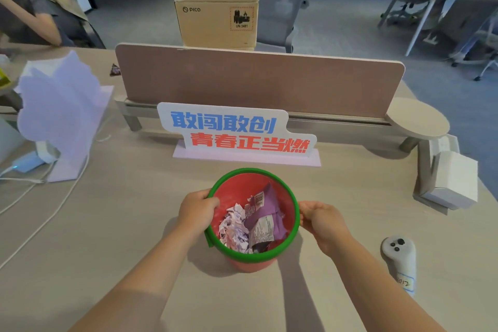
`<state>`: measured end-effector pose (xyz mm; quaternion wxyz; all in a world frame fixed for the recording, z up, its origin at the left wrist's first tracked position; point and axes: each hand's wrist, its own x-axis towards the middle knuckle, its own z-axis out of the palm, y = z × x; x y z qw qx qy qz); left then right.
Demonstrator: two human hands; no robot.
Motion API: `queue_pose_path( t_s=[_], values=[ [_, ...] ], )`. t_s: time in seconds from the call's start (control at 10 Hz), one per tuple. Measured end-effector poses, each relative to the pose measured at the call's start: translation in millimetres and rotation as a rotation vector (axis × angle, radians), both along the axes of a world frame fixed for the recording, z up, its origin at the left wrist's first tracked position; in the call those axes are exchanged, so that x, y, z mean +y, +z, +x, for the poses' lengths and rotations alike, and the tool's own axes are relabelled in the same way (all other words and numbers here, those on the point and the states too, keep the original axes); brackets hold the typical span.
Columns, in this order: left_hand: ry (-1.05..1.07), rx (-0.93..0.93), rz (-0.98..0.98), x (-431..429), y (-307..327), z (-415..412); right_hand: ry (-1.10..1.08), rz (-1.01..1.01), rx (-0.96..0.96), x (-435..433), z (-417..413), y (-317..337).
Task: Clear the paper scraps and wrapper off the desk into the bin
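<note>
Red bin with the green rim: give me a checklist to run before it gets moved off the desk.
1. Paper scraps inside the red plastic bin with the green rim: ok.
2. Purple snack wrapper inside the bin: ok.
3. Left hand gripping the rim: ok.
4. Right hand on the opposite rim: ok.
5. Desk near the bin free of scraps: ok; a small dark wrapper lies far left by the pink divider panel: not ok.
6. Bin clear of the grey handheld controller: ok.
</note>
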<state>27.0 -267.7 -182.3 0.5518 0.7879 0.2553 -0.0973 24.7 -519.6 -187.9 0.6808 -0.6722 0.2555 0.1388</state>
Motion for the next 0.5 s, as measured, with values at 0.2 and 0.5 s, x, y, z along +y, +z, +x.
queue_pose_path(
  t_s=[0.2,0.5],
  values=[
    [-0.056,-0.052,0.045,-6.9,4.0,-6.7,-0.083,-0.425,-0.344,8.9,-6.0,44.1],
    [-0.258,-0.021,-0.090,15.2,94.6,-18.7,0.201,-0.432,-0.630,12.9,-32.7,161.6]
  ],
)
